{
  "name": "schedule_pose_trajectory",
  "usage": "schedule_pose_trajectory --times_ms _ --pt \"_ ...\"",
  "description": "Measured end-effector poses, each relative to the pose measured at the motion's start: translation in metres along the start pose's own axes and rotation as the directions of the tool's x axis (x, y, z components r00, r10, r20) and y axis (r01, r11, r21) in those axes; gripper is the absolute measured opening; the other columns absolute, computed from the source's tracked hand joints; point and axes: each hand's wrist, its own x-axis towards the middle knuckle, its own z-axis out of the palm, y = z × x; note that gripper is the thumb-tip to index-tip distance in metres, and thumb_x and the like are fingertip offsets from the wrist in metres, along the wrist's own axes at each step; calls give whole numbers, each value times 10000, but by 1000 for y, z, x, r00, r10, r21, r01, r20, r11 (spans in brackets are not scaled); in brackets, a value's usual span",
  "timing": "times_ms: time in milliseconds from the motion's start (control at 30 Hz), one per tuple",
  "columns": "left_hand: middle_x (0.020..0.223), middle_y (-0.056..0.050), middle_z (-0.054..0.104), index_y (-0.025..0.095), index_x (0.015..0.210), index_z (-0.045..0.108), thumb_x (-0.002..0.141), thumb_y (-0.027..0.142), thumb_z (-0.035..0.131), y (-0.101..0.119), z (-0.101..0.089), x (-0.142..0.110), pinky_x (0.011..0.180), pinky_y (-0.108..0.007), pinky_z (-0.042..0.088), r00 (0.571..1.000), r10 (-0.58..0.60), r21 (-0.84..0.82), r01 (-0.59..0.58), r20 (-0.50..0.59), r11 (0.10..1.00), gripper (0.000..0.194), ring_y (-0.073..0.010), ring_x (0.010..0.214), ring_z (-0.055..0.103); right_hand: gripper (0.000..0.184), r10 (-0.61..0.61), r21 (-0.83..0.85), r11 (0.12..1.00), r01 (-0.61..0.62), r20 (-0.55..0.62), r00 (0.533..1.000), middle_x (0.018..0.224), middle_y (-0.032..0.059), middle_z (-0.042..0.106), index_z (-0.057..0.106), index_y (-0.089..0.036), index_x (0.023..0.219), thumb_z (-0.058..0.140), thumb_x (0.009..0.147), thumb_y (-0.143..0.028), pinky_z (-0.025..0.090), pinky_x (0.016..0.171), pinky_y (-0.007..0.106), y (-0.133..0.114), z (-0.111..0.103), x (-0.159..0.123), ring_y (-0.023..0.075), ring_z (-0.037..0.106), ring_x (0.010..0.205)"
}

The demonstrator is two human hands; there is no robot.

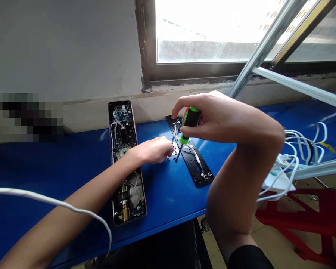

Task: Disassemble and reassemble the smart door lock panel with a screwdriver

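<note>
My right hand (212,116) is wrapped round the green and black handle of a screwdriver (188,125), held upright with its tip down on a black metal plate (194,162) lying on the blue table (168,194). A white cable runs along that plate. My left hand (154,149) is closed in a pinch at the plate's left edge, right by the screwdriver tip; what it pinches is too small to make out. Left of it lies an open lock body (126,164) with its circuit board, wires and brass parts showing.
A white cord (72,209) crosses over my left forearm. At the right, a bundle of white cables and a power strip (282,175) sit above a red stool (310,220). Metal rails (268,41) lean by the window. A wall stands close behind the table.
</note>
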Motion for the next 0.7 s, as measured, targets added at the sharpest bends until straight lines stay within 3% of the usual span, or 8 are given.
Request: schedule_pose_trajectory --times_ms 133,233,333,467,700 --pt "748 -20 643 184 802 719 802 98 592 -3 -10 -23 585 -277 343 998 8 -25 -10 -70 1000 153 -129 618 507 319 -23 21 1000 23 6 1000 913 10 721 725 -218 1116 727 801 -269 404 596 278 -5 2 3 131 610 715" --pt "853 -39 715 187 916 762 896 175 588 -6 -21 -51 653 -264 406 987 24 -107 -42 -162 993 175 -137 708 599 299 -57 22 998 57 -9 998 912 12 729 721 -221 1106 728 809 -262 418 606 280 -10 5 7 141 635 739" --pt "823 -35 718 186 922 774 937 243 580 -11 -31 -80 630 -261 409 977 -39 -104 18 -209 994 202 -136 697 614 207 -101 19 995 101 -27 995 912 7 739 723 -219 1033 716 828 -240 446 643 283 -17 9 14 145 650 773" --pt "847 -24 731 215 969 775 954 338 576 -21 -37 -111 592 -248 408 961 -191 -137 165 -202 977 235 -135 686 613 49 -157 0 988 157 -53 986 840 -15 727 697 -205 880 716 837 -215 461 673 273 -28 18 27 118 627 727" --pt "747 11 680 236 925 717 945 401 589 -34 -44 -139 513 -255 362 940 -322 -168 301 -113 939 210 -132 586 558 96 -135 -80 988 129 -78 988 760 -18 676 632 -199 834 707 856 -254 420 644 281 -41 42 50 113 551 666"
